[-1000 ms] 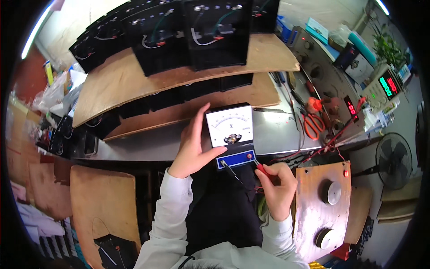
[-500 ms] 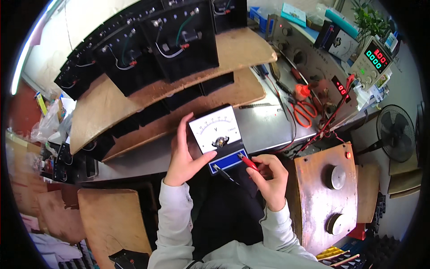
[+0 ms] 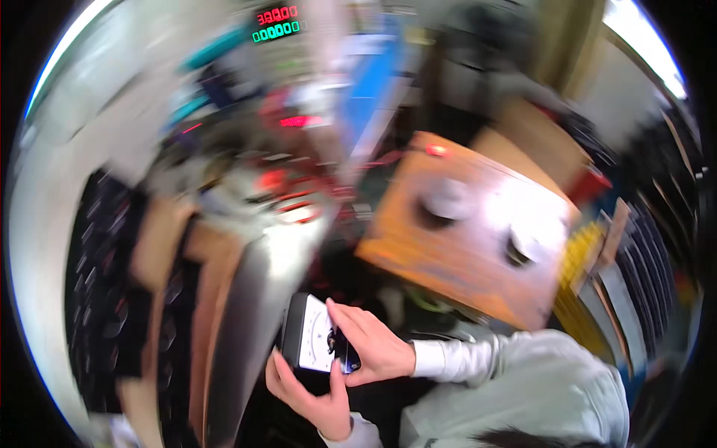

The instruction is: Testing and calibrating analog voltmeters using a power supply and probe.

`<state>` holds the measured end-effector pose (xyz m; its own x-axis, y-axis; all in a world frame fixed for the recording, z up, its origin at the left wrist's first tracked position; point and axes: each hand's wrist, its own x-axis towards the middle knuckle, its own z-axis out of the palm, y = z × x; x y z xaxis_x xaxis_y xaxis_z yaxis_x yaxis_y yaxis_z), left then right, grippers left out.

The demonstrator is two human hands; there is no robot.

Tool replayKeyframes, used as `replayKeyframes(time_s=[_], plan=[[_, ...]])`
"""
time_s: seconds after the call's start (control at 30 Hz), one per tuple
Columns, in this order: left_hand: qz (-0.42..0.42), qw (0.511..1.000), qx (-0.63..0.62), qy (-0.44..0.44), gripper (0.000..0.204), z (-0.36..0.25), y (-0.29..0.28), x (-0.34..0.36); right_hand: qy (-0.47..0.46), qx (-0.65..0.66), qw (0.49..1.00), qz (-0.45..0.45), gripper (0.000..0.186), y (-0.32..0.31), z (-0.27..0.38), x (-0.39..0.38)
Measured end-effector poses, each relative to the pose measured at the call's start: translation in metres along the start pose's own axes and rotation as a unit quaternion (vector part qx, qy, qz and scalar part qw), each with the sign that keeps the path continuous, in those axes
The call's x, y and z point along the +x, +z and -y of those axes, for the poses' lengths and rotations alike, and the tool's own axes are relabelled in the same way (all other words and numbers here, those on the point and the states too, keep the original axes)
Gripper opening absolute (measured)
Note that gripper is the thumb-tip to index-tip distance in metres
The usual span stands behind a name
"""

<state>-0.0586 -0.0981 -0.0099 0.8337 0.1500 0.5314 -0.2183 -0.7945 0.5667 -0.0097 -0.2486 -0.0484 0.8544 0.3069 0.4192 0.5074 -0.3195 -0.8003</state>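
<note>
The picture is badly smeared by motion. A small panel meter (image 3: 315, 340) with a white dial face and a black case sits low in the middle, held between both hands. My left hand (image 3: 308, 394) cups it from underneath, thumb up along its near edge. My right hand (image 3: 371, 345) comes in from the right in a pale grey sleeve, its fingers lying across the dial and the meter's blue end. No probe or wire can be made out in either hand.
A wooden box (image 3: 418, 246) with two round knobs and a small red lamp lies right of centre. A grey metal bench edge (image 3: 258, 291) runs down the left. Red and green digit displays (image 3: 276, 22) glow at the top, with blurred red tools (image 3: 287, 196) below them.
The view has swung sharply to the right and blurred. The meter has come off the bench toward my body, and my right hand now lies over its face instead of holding the red probe.
</note>
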Motion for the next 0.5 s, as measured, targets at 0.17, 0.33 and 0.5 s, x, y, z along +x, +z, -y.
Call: replayKeyframes(time_s=[0.17, 0.33, 0.5], plan=[[0.217, 0.952, -0.214, -0.028, 0.067, -0.029, 0.039, -0.034, 0.109, -0.298, 0.928, -0.196, 0.105, -0.132, -0.039, -0.073], [0.333, 0.916, -0.224, 0.012, 0.059, -0.016, 0.052, -0.028, 0.398, -0.474, 0.705, -0.346, 0.111, -0.223, -0.081, -0.155], [0.330, 0.923, -0.183, 0.081, 0.049, -0.023, 0.044, 0.003, 0.419, -0.482, 0.672, -0.376, 0.114, -0.226, -0.103, -0.167]])
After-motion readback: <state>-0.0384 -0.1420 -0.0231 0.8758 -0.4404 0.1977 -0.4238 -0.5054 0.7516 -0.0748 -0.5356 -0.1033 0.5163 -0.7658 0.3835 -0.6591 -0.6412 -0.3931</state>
